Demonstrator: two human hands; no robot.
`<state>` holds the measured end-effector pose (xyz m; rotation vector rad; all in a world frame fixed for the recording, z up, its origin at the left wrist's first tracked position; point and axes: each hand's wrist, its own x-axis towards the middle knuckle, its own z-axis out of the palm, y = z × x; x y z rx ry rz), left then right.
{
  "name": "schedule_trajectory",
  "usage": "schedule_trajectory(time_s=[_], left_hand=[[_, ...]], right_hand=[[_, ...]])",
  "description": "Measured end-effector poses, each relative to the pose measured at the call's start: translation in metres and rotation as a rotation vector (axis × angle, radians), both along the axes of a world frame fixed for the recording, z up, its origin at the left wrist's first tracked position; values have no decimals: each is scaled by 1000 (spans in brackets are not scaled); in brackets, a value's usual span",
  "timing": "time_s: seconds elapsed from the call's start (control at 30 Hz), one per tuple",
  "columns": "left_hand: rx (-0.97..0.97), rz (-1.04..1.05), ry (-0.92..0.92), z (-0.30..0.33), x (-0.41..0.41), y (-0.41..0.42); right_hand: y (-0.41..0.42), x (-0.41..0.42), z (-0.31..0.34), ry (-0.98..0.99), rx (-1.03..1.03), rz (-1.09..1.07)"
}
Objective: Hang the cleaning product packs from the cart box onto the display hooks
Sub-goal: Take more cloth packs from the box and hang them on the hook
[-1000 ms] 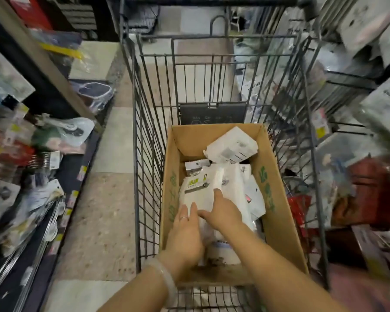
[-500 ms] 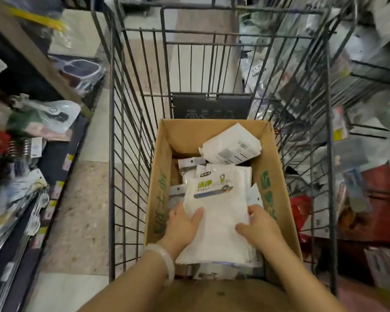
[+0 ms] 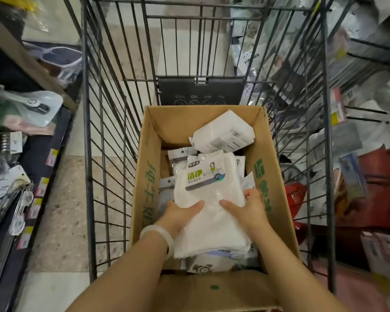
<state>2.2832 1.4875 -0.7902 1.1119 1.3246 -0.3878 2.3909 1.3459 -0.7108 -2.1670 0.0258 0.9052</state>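
Both hands (image 3: 180, 213) (image 3: 245, 210) closed round cloth pack (image 3: 209, 199), box (image 3: 149, 176) walls, cart (image 3: 104, 131) bars alongside

A cardboard box (image 3: 266, 167) stands inside a wire cart (image 3: 104, 122). Over the box, the left hand (image 3: 180, 213) and the right hand (image 3: 248, 210) grip a stack of white cloth packs (image 3: 212, 199), one hand on each side, thumbs on top. The top pack carries a label with green letters. At the far end of the box, a white wrapped pack (image 3: 223, 134) lies tilted. A pale bracelet (image 3: 159, 235) sits on the left wrist, just above the box's near left edge.
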Motion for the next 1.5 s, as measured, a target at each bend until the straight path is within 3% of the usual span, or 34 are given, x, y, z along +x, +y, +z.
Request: schedule_trajectory(time_s=[0.27, 0.47, 0.7, 0.87, 1.17, 1.37, 1.5], left_hand=[[-133, 99, -131, 46, 2, 0], [-43, 87, -376, 81, -11, -2], [101, -91, -700, 175, -31, 3], [177, -287, -872, 248, -56, 0], [101, -602, -1073, 359, -117, -50], [104, -704, -1182, 394, -171, -153], [-55, -839, -1255, 414, -231, -240]], right_hand=[[-9, -3, -5, -58, 42, -21], [-24, -18, 36, -81, 222, -106], [-44, -35, 118, 93, 546, -96], [-54, -90, 185, -110, 661, -312], [-125, -229, 274, -400, 753, -582], [-211, -334, 320, -606, 651, -782], [-282, -427, 344, -749, 504, -942]])
